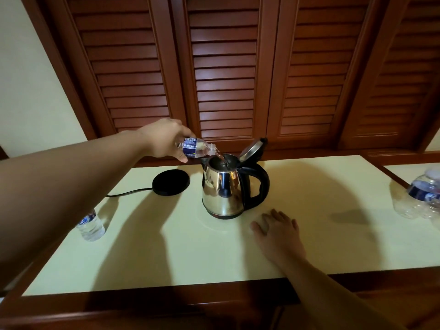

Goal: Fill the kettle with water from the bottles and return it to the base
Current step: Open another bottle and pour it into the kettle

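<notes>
A steel kettle [223, 189] with a black handle stands on the pale tabletop [309, 234], its lid hinged up and open. My left hand [164, 139] grips a small water bottle [197, 147] tipped over the kettle's mouth, and a thin stream of water runs into it. The black round base [171, 182] lies to the left of the kettle with its cord trailing left. My right hand [278, 229] rests flat on the table, just right of the kettle's foot, holding nothing.
A second water bottle [91, 226] stands near the table's left edge, partly behind my left forearm. An empty-looking bottle [419, 196] lies at the far right. Brown louvred doors [226, 79] rise behind the table. A wooden rim [166, 303] borders the front.
</notes>
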`<state>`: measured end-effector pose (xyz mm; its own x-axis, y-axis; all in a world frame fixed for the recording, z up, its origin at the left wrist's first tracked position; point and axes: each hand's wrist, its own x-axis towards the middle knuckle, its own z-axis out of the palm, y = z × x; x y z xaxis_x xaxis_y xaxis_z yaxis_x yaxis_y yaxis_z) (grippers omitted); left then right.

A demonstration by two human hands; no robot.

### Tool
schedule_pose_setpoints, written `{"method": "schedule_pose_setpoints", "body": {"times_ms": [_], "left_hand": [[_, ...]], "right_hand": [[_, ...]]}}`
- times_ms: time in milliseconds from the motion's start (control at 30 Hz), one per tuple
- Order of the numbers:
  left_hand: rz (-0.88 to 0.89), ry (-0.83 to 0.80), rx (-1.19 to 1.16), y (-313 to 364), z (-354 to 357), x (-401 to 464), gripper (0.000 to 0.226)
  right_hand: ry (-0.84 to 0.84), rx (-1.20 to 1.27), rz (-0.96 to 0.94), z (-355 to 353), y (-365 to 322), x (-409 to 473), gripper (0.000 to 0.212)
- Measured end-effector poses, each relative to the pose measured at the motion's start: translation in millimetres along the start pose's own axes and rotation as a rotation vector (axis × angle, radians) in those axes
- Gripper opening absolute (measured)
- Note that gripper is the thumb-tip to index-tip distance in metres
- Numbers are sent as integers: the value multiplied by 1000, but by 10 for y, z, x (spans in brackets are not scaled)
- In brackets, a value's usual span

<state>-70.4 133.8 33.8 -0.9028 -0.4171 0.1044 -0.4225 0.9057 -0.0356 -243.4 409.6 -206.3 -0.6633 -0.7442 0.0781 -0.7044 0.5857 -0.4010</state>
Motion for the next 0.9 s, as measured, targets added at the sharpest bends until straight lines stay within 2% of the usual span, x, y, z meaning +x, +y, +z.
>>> {"method": "schedule_pose_setpoints", "body": {"times_ms": [367,633,733,900], "left_hand": [[84,-14,119,-20,-143,128,70],[62,-48,110,82,-175,233,76],[64,-47,35,79,-184,271,69],[133,-41,119,149,-217,295,61]], "right_hand": [[28,-24,-15,87,74,51,61],[16,30,-14,80,69,32,52],[23,61,-17,66,68,21,51],[32,45,-6,108,86,60,54]]}}
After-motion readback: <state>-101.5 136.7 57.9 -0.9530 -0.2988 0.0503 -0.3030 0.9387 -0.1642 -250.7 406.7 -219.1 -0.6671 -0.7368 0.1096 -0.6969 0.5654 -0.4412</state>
